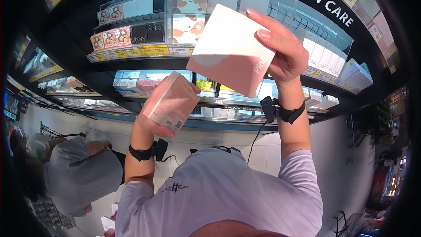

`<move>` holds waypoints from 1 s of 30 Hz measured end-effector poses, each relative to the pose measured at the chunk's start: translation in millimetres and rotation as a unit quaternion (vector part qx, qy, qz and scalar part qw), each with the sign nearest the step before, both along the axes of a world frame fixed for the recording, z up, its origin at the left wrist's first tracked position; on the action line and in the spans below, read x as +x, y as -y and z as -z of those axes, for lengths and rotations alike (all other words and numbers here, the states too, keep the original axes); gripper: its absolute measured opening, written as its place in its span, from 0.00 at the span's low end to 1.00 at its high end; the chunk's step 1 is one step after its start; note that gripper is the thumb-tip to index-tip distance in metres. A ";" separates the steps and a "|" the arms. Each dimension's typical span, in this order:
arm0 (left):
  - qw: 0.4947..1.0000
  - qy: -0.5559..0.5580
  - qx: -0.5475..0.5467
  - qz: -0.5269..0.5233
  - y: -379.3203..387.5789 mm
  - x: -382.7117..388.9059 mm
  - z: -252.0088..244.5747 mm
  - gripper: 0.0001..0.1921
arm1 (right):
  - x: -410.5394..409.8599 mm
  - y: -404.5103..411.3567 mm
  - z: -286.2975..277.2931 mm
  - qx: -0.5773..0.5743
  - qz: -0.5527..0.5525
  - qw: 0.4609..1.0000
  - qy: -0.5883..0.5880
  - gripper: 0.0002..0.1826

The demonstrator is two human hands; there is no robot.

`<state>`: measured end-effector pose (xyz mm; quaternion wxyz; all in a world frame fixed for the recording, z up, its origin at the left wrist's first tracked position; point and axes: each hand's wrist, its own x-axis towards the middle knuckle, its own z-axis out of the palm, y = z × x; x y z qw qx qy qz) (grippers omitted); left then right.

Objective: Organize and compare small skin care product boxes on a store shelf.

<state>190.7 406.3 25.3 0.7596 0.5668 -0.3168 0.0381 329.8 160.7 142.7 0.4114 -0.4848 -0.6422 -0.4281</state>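
Observation:
My right hand (286,47) grips a large pale-pink carton (230,44) by its right side, thumb and fingers at its edge. The carton is tilted in front of the upper shelf, its upper part bright in the light, and white lettering shows near its lower right. Lower and to the left, my left hand (147,123) holds a smaller pink box (174,103). Its face towards me bears small print and a printed code. The two boxes are apart. Black straps with small devices sit on both my wrists.
A lit shelf edge (111,56) with price tags runs ahead, under patterned boxes (189,28) and pink boxes (116,36). White cartons (324,56) stand at right. Another person in a grey shirt (84,174) is at left, near a cart (54,133). Cables hang from my wrist devices.

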 end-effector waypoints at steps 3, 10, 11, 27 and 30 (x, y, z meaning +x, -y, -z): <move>1.000 0.016 -0.003 -0.011 2.7 -1.2 0.7 0.45 | -1.3 2.5 -0.6 -0.006 0.006 1.000 0.005 0.19; 0.984 0.126 0.125 0.011 -8.5 2.7 -8.4 0.41 | -7.8 15.4 -17.4 -0.039 0.107 0.992 0.050 0.26; 0.993 0.052 0.102 0.008 -4.0 -5.4 -9.6 0.41 | -3.4 13.8 -24.5 -0.013 0.097 0.993 0.067 0.24; 0.995 0.031 0.094 0.025 -16.5 -9.7 8.7 0.47 | 19.8 31.7 -122.7 0.055 0.277 0.922 0.264 0.15; 0.995 0.015 0.097 0.005 -17.9 -8.9 11.9 0.47 | 25.3 29.9 -123.3 0.057 0.270 0.919 0.281 0.15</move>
